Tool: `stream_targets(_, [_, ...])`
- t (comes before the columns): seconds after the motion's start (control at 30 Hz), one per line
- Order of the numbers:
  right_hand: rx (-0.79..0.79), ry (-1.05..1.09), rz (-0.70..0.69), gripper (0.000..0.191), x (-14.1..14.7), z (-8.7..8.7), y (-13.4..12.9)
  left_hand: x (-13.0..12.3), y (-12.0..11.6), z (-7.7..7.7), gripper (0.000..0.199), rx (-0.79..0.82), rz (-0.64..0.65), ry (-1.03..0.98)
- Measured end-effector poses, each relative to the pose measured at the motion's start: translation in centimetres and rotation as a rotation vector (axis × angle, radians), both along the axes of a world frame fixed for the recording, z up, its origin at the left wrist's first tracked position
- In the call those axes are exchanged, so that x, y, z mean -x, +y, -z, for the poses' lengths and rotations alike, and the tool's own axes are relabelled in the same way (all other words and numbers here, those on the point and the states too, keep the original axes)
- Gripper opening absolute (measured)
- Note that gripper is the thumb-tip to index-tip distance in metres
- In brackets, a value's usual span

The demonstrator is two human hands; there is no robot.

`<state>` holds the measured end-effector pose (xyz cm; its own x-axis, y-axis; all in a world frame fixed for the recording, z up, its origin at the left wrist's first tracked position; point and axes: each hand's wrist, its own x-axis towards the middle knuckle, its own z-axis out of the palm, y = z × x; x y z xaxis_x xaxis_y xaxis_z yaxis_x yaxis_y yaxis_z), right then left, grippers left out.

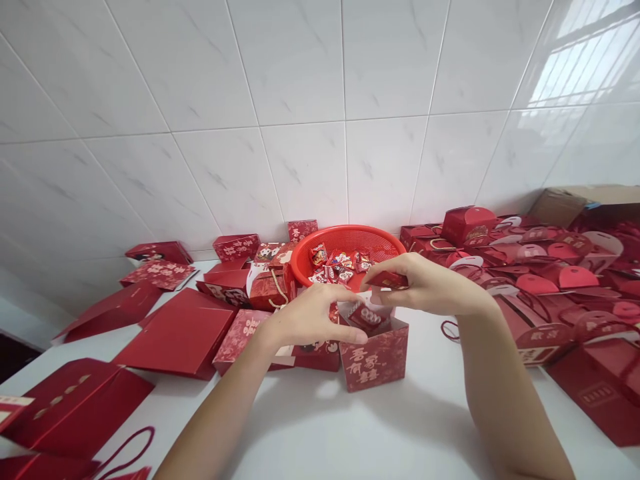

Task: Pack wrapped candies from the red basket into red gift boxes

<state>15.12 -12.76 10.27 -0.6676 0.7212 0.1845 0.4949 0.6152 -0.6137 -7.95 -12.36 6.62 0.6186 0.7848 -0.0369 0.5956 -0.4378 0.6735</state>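
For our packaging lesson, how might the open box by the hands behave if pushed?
The open box would probably slide, not roll, being flat-sided. Its thin walls suggest light card, and the open top might flex inward.

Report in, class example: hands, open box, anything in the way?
Left hand at open box. Right hand holding red packet above. Hands partly hiding box's inside.
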Motion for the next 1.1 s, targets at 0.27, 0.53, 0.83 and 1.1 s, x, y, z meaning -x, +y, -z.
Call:
stream_targets(0.27, [0.107,0.110,0.041,0.016,0.9,0.4,-0.5,0.1,0.1,0.3,0.050,-0.054,-0.004,-0.018])
stream_targets(0.53, [-0.005,-0.029,-0.087,0.026,0.4,0.4,-0.8,0.1,0.0,0.2,0.043,-0.023,0.000,-0.012])
stream_targets(0.83, [-0.209,0.003,0.124,0.036,-1.7,-0.1,-1.6,0.1,0.3,0.9,0.046,-0.250,0.120,0.053])
stream_targets(1.1, [-0.157,-0.141,0.187,0.046,-2.1,0.5,-0.6,0.0,0.7,1.7,0.050,-0.406,0.104,-0.139])
